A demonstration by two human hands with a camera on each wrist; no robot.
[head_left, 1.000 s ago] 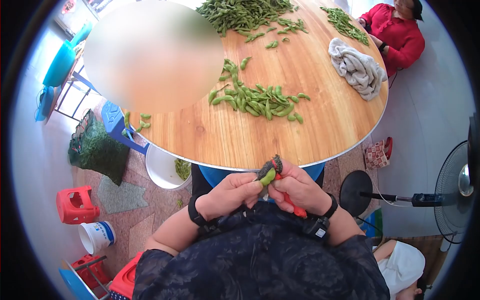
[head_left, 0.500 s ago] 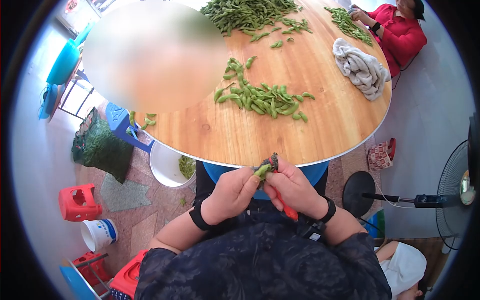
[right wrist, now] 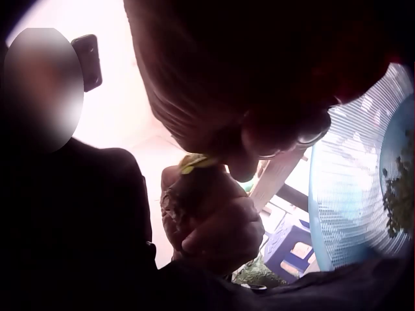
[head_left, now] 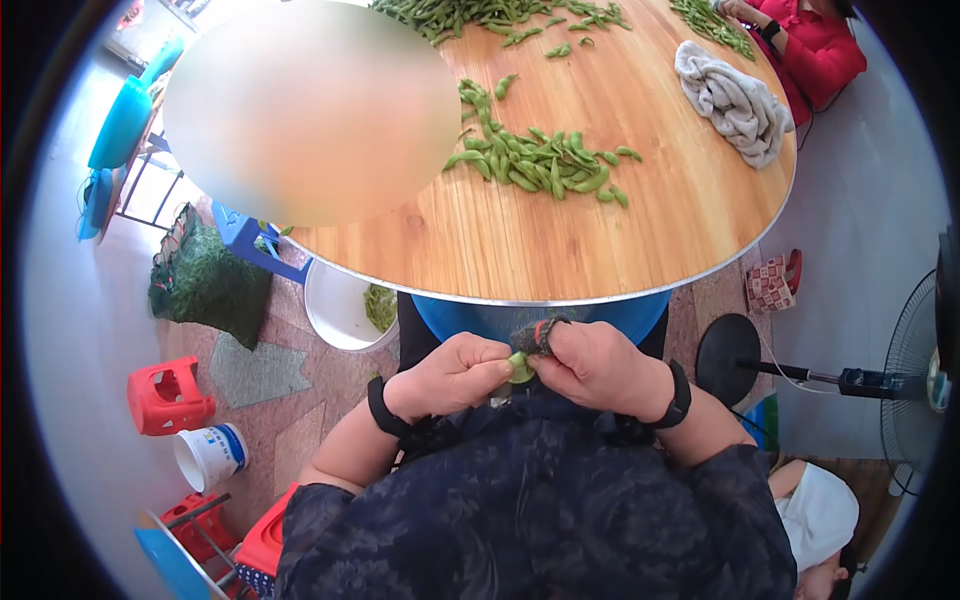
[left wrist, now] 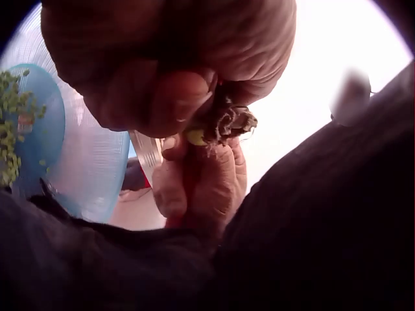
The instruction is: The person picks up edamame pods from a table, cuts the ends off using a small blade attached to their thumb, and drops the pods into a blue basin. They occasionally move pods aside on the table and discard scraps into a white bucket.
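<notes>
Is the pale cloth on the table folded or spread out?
Neither: the cloth is bunched up, with irregular creases and overlapping folds.

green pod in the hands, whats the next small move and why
Probably squeeze the green pod over the blue basket: the left hand and right hand pinch it between them, and loose green beans lie in that basket.

The counter point(head_left: 430, 250) before me looked like smooth wood, lightly glossy, with a visible grain, and the towel point(head_left: 732, 100) on it was rough, matt cloth. Beneath its edge, the basin point(head_left: 460, 318) looked like thin, ribbed blue plastic, while the red stool point(head_left: 170, 397) and the white bucket point(head_left: 210, 456) seemed smooth plastic too. A dark, rough, matt cloth-like wrap point(head_left: 538, 337) covered one of my fingers.
</notes>
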